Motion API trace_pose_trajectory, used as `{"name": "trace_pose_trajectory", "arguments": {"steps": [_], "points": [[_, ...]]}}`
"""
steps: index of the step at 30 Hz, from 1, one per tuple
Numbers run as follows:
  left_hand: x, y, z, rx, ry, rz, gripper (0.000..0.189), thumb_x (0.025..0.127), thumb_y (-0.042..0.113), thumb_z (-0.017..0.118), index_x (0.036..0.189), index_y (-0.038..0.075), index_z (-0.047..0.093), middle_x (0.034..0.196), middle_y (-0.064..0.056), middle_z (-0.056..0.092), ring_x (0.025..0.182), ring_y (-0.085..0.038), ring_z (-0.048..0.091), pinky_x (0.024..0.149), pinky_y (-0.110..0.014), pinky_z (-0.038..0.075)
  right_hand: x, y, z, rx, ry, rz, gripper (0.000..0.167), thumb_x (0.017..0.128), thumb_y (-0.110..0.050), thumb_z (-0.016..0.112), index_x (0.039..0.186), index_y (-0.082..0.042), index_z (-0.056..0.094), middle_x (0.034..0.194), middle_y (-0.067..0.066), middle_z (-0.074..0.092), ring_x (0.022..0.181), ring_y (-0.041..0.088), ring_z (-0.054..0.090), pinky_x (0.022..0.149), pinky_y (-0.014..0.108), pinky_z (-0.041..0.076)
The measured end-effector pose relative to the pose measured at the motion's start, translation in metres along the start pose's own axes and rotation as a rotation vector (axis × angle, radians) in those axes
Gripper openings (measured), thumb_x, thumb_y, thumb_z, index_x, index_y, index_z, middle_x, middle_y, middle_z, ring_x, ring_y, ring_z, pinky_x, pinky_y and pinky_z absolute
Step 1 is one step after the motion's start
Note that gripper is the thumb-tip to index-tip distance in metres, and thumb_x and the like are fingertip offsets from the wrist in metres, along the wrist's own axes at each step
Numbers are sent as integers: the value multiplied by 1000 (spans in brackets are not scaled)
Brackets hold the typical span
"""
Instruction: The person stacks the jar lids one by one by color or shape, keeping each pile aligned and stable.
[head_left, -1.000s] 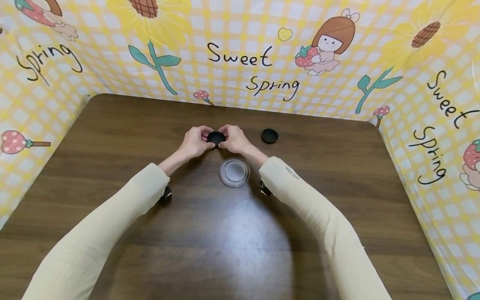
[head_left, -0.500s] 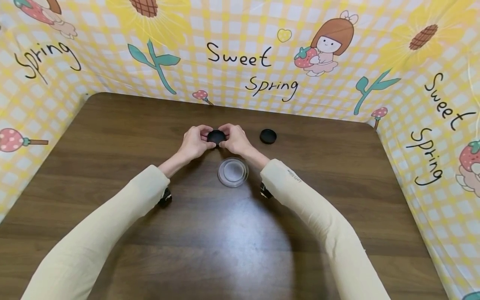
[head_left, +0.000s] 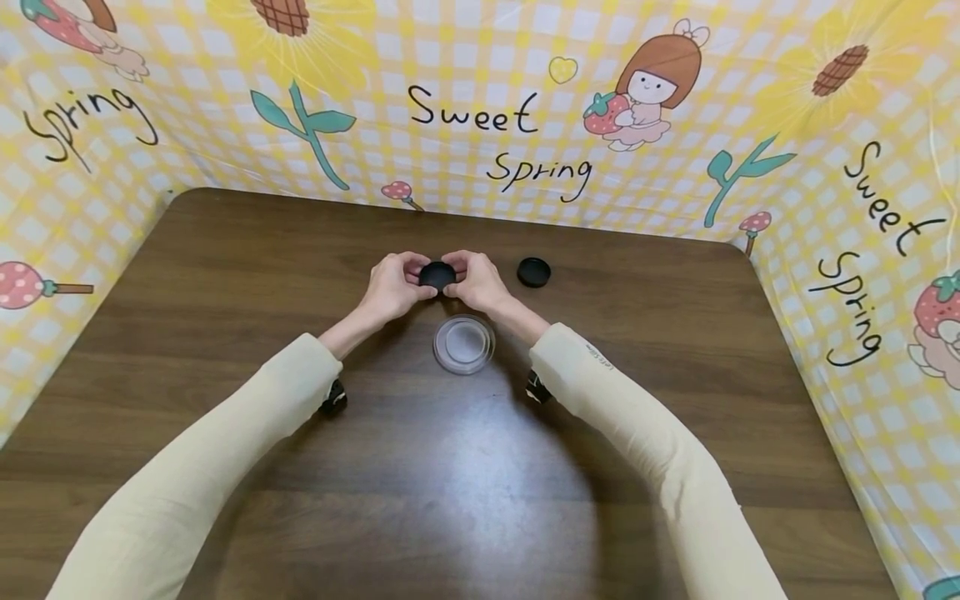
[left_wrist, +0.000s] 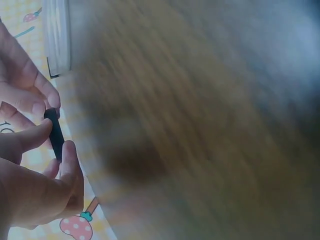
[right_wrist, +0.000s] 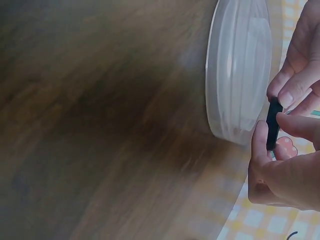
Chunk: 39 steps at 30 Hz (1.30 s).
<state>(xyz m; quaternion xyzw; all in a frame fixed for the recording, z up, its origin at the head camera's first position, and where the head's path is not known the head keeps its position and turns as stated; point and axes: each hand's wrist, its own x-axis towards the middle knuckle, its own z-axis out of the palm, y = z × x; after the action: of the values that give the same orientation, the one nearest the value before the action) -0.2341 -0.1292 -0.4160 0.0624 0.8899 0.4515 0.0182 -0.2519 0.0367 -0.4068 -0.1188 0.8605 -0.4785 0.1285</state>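
Note:
Between my two hands is a black round lid (head_left: 437,277), above the far part of the table. My left hand (head_left: 390,285) pinches its left edge with thumb and fingers. On the opposite edge, my right hand (head_left: 476,282) pinches it the same way. Both wrist views show the lid (left_wrist: 56,136) (right_wrist: 273,123) nearly edge-on, and fingers cover parts of its rim. A second black round lid (head_left: 534,272) lies on the table to the right of my right hand. Nearer to me, just below the hands, sits a clear round plastic container (head_left: 464,344).
The brown wooden table (head_left: 420,467) spreads under everything. A yellow checked cloth (head_left: 480,75) with printed flowers and lettering hangs along its back and sides. Dark devices (head_left: 333,398) are strapped under the wrists.
Both hands have shifted slightly to the right with the lid between them. Their pinch on it stays much the same. The second lid and the clear container stay put on the table.

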Motion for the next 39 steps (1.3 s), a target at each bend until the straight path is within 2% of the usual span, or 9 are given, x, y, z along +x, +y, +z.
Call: {"name": "trace_pose_trajectory", "arguments": {"steps": [5,10,18,23,30,39], "points": [[-1,5,2,-17,-9,-4,43,79,4,78,119,-3,62,107,-20,63,96,-30,64,87,-38,50,-6,2,-6,-4,-2,-13,47,84,6,68,129,2,56,121,17,60,107,26,58,90,29,47],[-3,9,9,-40,-33,-18,45,79,4,78,120,-3,62,111,-19,57,98,-29,62,87,-37,50,-15,5,-13,-35,-9,-21,47,85,4,68,130,2,56,122,17,60,107,26,59,91,29,47],[-7,18,21,-63,-21,-8,45,78,5,79,119,-1,63,108,-17,53,96,-28,64,85,-36,51,-27,12,-26,-65,-4,-53,47,85,4,68,130,1,56,116,17,61,104,27,62,88,31,50],[-10,25,27,-71,-33,-3,44,77,4,80,118,-1,63,109,-17,53,96,-28,63,85,-35,51,-37,14,-32,-83,-6,-55,47,85,3,68,130,1,55,119,19,56,104,29,61,88,33,50],[-14,38,34,-61,-69,36,44,77,4,80,117,-3,64,106,-17,53,95,-28,64,84,-35,52,-50,20,-43,-98,2,-64,46,85,2,69,129,2,56,121,19,55,104,30,61,88,35,50],[-14,48,49,-95,-108,66,43,76,3,81,115,-2,65,105,-16,54,93,-26,64,82,-33,52,-68,27,-55,-101,39,-41,48,83,3,70,128,3,55,119,21,52,104,30,62,90,36,49]]}}
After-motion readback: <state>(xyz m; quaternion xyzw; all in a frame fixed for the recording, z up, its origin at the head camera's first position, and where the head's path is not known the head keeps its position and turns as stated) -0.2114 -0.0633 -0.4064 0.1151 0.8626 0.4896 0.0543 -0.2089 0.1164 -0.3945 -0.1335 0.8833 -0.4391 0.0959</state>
